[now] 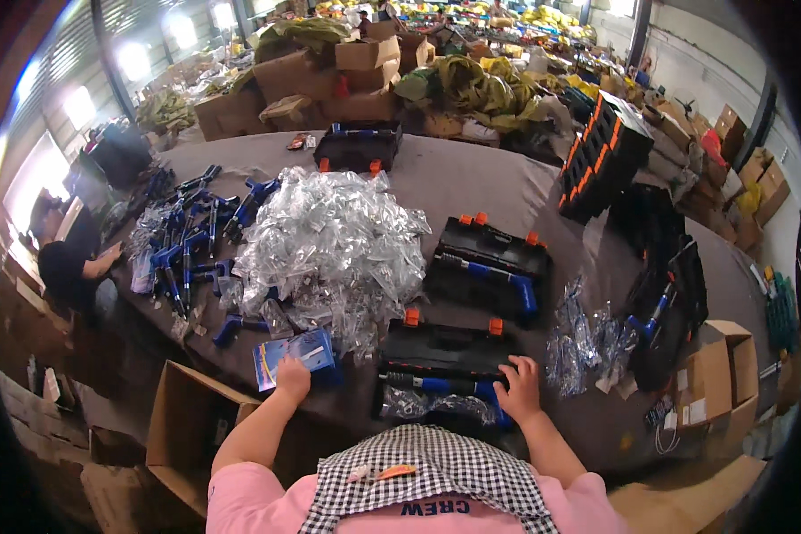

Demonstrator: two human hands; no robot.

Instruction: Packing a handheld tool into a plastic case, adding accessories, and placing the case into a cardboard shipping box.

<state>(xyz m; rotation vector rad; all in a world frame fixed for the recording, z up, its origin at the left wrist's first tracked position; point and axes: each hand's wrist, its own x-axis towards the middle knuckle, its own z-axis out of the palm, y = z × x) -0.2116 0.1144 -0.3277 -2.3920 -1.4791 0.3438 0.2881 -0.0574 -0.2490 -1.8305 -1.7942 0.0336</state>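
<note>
Left hand on blue paper, right hand at an open black case.

The left hand (292,377) lies on flat blue printed booklets (313,343), fingers bent; its underside is hidden, so I cannot tell whether it grips. The right hand (521,388), fingers apart and half bent, is at the right end of a black plastic case with two orange latches (449,345); any hold on the blue-and-black gun-shaped tool (436,384) inside is unclear. Clear plastic bags (458,411) partly cover its tray, and a black-and-white checked apron (427,456) stands close below. Beyond the right hand is one similar open case (494,242), with grey cloth (575,254) to its right. Beyond the left hand, heaped shiny plastic bags (329,236) cannot be counted.
</note>
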